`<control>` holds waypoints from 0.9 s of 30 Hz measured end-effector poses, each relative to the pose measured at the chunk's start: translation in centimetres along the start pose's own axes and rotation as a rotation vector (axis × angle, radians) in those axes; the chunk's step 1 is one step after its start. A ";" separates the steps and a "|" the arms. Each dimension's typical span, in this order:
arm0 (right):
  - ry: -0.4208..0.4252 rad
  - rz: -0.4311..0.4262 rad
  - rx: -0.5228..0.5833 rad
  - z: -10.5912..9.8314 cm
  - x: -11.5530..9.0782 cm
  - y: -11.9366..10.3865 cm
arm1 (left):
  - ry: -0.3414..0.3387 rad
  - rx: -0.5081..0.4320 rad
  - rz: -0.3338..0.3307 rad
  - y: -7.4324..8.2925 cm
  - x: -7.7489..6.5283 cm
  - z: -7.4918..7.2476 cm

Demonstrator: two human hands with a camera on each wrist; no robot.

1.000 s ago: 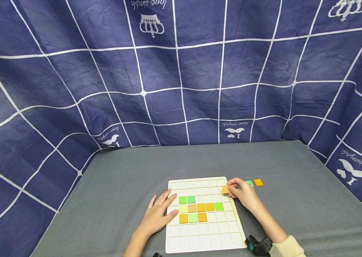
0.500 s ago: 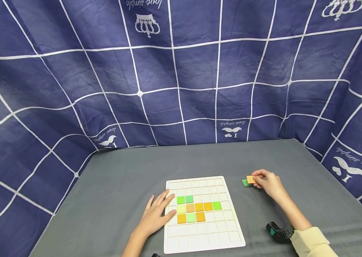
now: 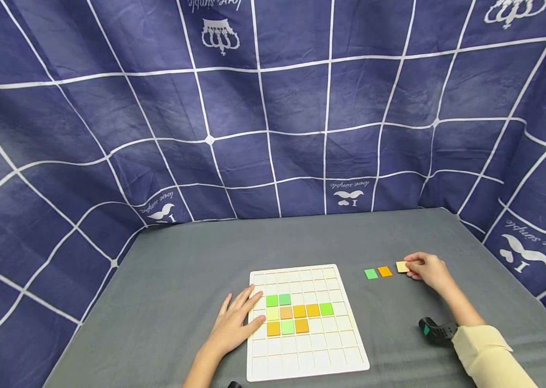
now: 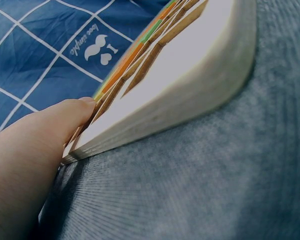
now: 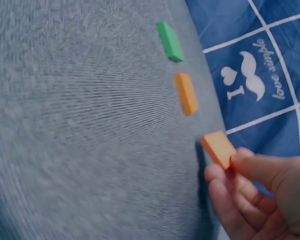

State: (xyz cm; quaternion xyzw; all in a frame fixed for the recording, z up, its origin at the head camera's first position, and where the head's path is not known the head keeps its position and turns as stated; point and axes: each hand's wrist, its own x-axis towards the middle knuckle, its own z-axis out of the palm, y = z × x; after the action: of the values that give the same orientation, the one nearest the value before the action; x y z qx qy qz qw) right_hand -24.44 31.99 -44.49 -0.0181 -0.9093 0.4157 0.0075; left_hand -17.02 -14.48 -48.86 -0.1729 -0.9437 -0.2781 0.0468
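My right hand (image 3: 430, 272) pinches a light orange square tile (image 3: 401, 267) between thumb and fingers, close over the grey cloth. In the right wrist view the tile (image 5: 219, 149) is tilted, one corner out past the fingertips. A green tile (image 3: 371, 274) and an orange tile (image 3: 385, 271) lie to its left in a row. My left hand (image 3: 236, 326) rests on the left edge of a white grid board (image 3: 312, 345), fingers spread. From the left wrist camera, the thumb (image 4: 65, 117) lies over the board's edge. Several green, yellow and orange tiles (image 3: 299, 311) sit in the board's cells.
Grey cloth (image 3: 195, 258) covers the table around the board. A blue curtain (image 3: 297, 108) with white lines hangs behind and at both sides. A black band (image 3: 440, 330) is on the right wrist.
My right hand has carried the light orange tile rightward from the board's upper right edge, past the green and orange tiles. The left hand has stayed on the board's edge.
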 end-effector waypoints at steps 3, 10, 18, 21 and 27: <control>-0.014 -0.010 0.010 0.4 0.3 0.3 | -0.001 0.004 -0.001 0.1 0.0 0.0; -0.008 -0.087 0.077 0.6 0.7 1.3 | -0.007 0.011 -0.006 0.1 0.0 0.0; -0.033 -0.010 -0.072 0.7 0.7 0.6 | -0.012 0.028 -0.013 0.0 0.0 0.1; -0.016 -0.010 -0.113 0.8 0.7 0.5 | -0.012 0.025 -0.014 0.1 0.1 0.1; 0.056 -0.030 -0.180 1.1 0.6 0.7 | -0.012 0.018 -0.016 0.2 0.2 0.0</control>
State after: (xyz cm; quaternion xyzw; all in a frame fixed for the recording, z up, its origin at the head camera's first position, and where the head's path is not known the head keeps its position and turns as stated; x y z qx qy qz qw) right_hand -25.04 31.62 -45.73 -0.0165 -0.9425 0.3316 0.0376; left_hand -17.18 -14.27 -48.76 -0.1664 -0.9477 -0.2691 0.0406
